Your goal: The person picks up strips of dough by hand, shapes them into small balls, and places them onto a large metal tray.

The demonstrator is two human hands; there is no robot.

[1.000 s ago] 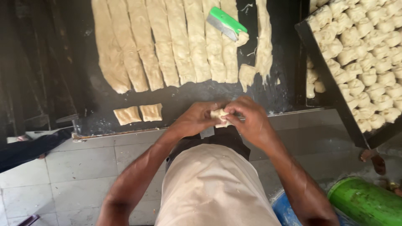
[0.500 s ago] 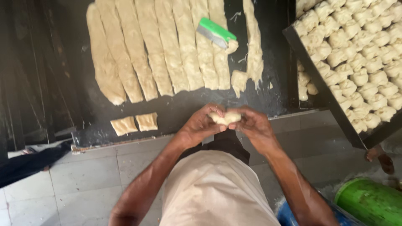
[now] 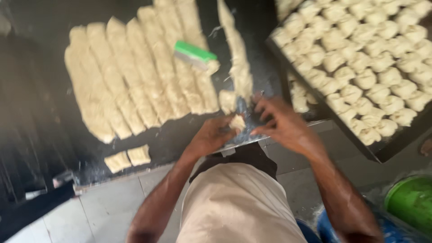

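Shaping step: left hand pinched around a small dough piece at the near edge of the bench. Right hand open, fingers spread, just beside it. Judging next: shaped piece needs a free slot on the tray of dough pieces to the right.

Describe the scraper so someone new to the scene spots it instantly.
On the dark worktable, find the row of long pale dough strips. The scraper lies across their right side, near the top. It is the only bright green thing on the dough, with a grey metal blade.
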